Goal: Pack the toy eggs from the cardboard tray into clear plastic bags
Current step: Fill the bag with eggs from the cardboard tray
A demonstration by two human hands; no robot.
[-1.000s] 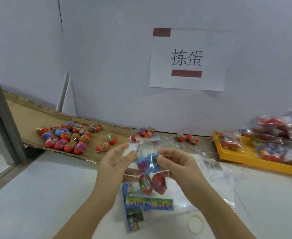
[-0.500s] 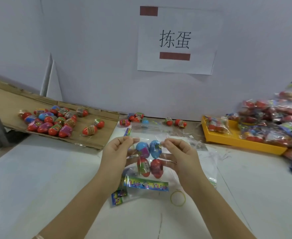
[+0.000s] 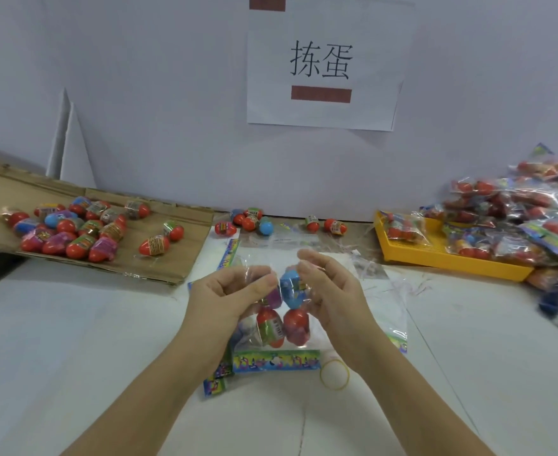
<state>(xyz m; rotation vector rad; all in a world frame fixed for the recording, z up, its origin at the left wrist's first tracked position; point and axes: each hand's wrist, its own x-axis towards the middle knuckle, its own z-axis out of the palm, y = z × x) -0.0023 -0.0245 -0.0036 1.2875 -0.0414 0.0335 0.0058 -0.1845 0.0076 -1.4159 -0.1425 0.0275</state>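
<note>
Clear plastic bag (image 3: pixel 276 360) containing four toy eggs (image 3: pixel 295 325) sits centre, over the white table (image 3: pixel 73 340). Left hand (image 3: pixel 228 291) pinches its top; right hand (image 3: pixel 333 291) grasps its right side. Cardboard tray (image 3: pixel 172 245) with loose eggs (image 3: pixel 67 228) lies far left.

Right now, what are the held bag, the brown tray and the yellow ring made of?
Bag: thin clear plastic, glossy; the eggs show through and it crinkles. Tray: matte brown cardboard, seemingly, creased with ragged edges. Ring: probably rubber, a thin yellow band.
</note>
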